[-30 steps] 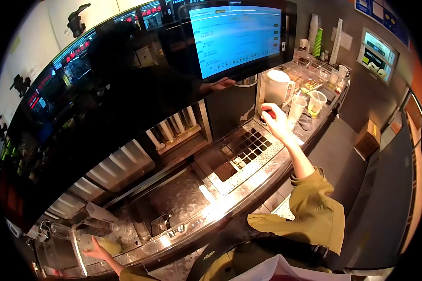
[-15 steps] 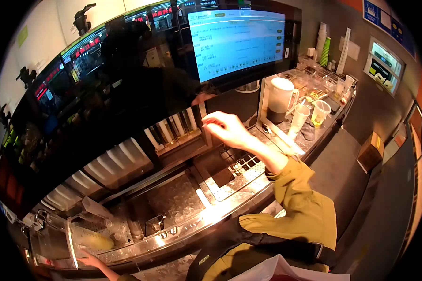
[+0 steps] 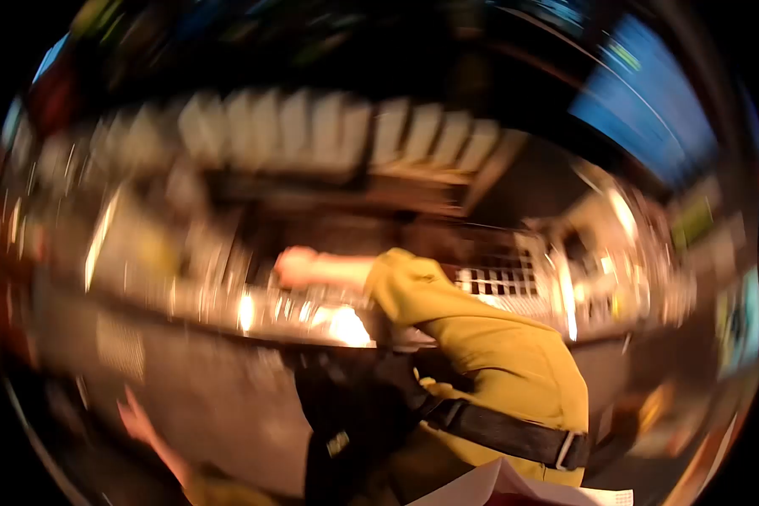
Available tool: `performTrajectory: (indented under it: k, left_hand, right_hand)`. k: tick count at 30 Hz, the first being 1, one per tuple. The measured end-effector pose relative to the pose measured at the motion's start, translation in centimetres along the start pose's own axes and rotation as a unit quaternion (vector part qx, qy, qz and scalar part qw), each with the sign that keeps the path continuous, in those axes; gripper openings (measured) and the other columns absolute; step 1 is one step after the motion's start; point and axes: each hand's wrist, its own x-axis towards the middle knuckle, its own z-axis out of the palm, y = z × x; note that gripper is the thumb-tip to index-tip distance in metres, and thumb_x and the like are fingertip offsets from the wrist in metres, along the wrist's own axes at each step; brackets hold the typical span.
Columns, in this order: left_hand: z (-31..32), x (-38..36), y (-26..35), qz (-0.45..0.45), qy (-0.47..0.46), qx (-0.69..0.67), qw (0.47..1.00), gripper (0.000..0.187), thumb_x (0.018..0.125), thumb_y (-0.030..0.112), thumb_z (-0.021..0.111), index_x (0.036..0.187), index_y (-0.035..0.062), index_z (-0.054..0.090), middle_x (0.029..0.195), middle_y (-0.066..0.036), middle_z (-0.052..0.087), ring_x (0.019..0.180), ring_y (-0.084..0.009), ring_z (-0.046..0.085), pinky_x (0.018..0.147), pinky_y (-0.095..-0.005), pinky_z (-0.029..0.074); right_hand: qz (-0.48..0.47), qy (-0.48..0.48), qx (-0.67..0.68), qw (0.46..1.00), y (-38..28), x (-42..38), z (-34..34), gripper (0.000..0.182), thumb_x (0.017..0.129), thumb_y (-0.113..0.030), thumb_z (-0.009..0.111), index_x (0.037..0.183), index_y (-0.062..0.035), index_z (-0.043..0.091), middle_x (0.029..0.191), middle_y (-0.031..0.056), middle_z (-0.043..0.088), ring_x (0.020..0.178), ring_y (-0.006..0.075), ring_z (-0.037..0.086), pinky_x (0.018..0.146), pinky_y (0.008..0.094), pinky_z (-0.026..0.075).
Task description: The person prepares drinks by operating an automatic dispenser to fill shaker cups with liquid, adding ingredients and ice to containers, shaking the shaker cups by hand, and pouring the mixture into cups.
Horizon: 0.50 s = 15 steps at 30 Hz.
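Note:
The view is heavily smeared by motion. My right hand [image 3: 298, 266] is over the metal counter, near the middle left, its fingers too blurred to read; whether it holds anything cannot be made out. Below it is the bright front edge of the counter [image 3: 346, 327]. At the lower left, my left hand [image 3: 135, 418] hangs in front of the counter with fingers stretched apart and nothing visible in it. A yellowish container [image 3: 158, 253] stands on the counter above that hand, blurred.
White upright containers [image 3: 295, 126] line the back of the counter. A metal grid [image 3: 502, 285] lies right of my right forearm. The blue screen [image 3: 645, 97] is at the upper right. A dark strap [image 3: 514, 437] crosses my body.
The camera view has turned left and down, blurring everything. My right hand has moved from near the screen to the counter's left part. My left hand now appears away from the counter edge.

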Motion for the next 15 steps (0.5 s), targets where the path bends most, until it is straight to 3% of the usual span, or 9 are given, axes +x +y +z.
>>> performTrajectory:
  k: [2, 3, 5, 6, 8, 10, 11, 12, 15]
  left_hand:
    - [-0.1, -0.9, -3.2, -0.088, -0.072, -0.025, 0.993, 0.049, 0.086, 0.032, 0.060, 0.117, -0.0043, 0.054, 0.109, -0.016, 0.062, 0.095, -0.0195, 0.059, 0.086, -0.0303, 0.044]
    - [-0.1, -1.4, -5.4, -0.062, -0.066, 0.016, 0.996, 0.049, 0.086, 0.033, 0.060, 0.118, -0.0041, 0.054, 0.111, -0.016, 0.061, 0.100, -0.0200, 0.058, 0.090, -0.0301, 0.042]
    - [-0.6, -1.0, -8.8, 0.000, -0.077, 0.087, 0.993, 0.049, 0.087, 0.035, 0.059, 0.117, -0.0028, 0.054, 0.110, -0.015, 0.060, 0.104, -0.0213, 0.056, 0.090, -0.0308, 0.041]
    - [-0.6, -1.0, -8.0, -0.028, -0.073, 0.047, 0.996, 0.047, 0.087, 0.033, 0.059, 0.117, -0.0019, 0.054, 0.109, -0.014, 0.061, 0.102, -0.0206, 0.057, 0.089, -0.0297, 0.042]
    - [-0.9, 0.7, -9.2, -0.028, -0.096, 0.015, 0.995, 0.044, 0.087, 0.031, 0.060, 0.117, -0.0009, 0.054, 0.108, -0.014, 0.061, 0.100, -0.0182, 0.058, 0.087, -0.0280, 0.043]
    - [0.4, 2.0, -4.3, -0.010, -0.095, -0.015, 0.995, 0.041, 0.087, 0.029, 0.060, 0.114, -0.0010, 0.055, 0.105, -0.013, 0.062, 0.097, -0.0163, 0.059, 0.084, -0.0268, 0.044]
    - [1.5, 3.0, -1.0, 0.003, -0.097, -0.031, 0.995, 0.039, 0.087, 0.028, 0.059, 0.113, -0.0011, 0.056, 0.103, -0.012, 0.063, 0.096, -0.0153, 0.059, 0.083, -0.0262, 0.044]
    - [2.7, 4.4, 1.8, 0.031, -0.100, -0.017, 0.994, 0.037, 0.088, 0.027, 0.059, 0.112, -0.0011, 0.057, 0.100, -0.010, 0.063, 0.094, -0.0141, 0.059, 0.082, -0.0256, 0.045]
    - [7.9, 8.2, 9.1, 0.139, -0.107, -0.013, 0.984, 0.032, 0.088, 0.025, 0.059, 0.107, -0.0011, 0.060, 0.091, -0.006, 0.065, 0.087, -0.0110, 0.059, 0.079, -0.0235, 0.044]
  right_hand:
    - [-0.014, -0.024, -0.076, 0.997, 0.5, 4.2, 3.8, 0.034, 0.074, -0.040, 0.060, 0.075, -0.0065, 0.068, 0.084, 0.0137, 0.065, 0.077, 0.0282, 0.065, 0.066, 0.0399, 0.053]
    - [0.007, 0.010, -0.033, 0.999, -1.7, 4.2, 2.0, 0.045, 0.076, -0.048, 0.059, 0.083, -0.0032, 0.066, 0.086, 0.0151, 0.065, 0.080, 0.0288, 0.065, 0.068, 0.0395, 0.053]
    - [0.135, 0.020, 0.047, 0.989, 0.1, 8.5, 8.0, 0.076, 0.078, -0.060, 0.052, 0.110, 0.0099, 0.048, 0.102, 0.0194, 0.061, 0.095, 0.0287, 0.061, 0.081, 0.0372, 0.049]
    - [0.214, -0.045, 0.049, 0.975, 0.8, 10.6, 10.1, 0.079, 0.078, -0.064, 0.050, 0.112, 0.0081, 0.046, 0.109, 0.0196, 0.058, 0.103, 0.0287, 0.058, 0.085, 0.0369, 0.046]
    - [0.178, -0.065, -0.097, 0.977, 0.7, 11.5, 13.2, 0.066, 0.084, -0.054, 0.047, 0.113, 0.0061, 0.045, 0.115, 0.0212, 0.055, 0.107, 0.0331, 0.055, 0.088, 0.0405, 0.045]
    - [0.260, -0.010, -0.060, 0.964, 2.7, 13.7, 17.0, 0.051, 0.089, -0.039, 0.042, 0.115, 0.0041, 0.042, 0.119, 0.0232, 0.051, 0.110, 0.0376, 0.051, 0.089, 0.0455, 0.043]
    - [0.263, -0.022, -0.014, 0.964, 1.6, 11.9, 13.9, 0.039, 0.089, -0.027, 0.039, 0.115, 0.0014, 0.042, 0.120, 0.0238, 0.050, 0.110, 0.0396, 0.051, 0.090, 0.0470, 0.043]
    - [0.323, -0.069, 0.010, 0.944, 1.5, 12.0, 13.2, 0.036, 0.090, -0.025, 0.036, 0.116, -0.0014, 0.044, 0.119, 0.0213, 0.053, 0.110, 0.0356, 0.053, 0.090, 0.0438, 0.044]
    - [0.326, -0.072, 0.028, 0.942, 3.4, 12.2, 12.9, 0.034, 0.092, -0.020, 0.030, 0.109, -0.0050, 0.056, 0.106, 0.0149, 0.064, 0.098, 0.0267, 0.063, 0.082, 0.0391, 0.050]
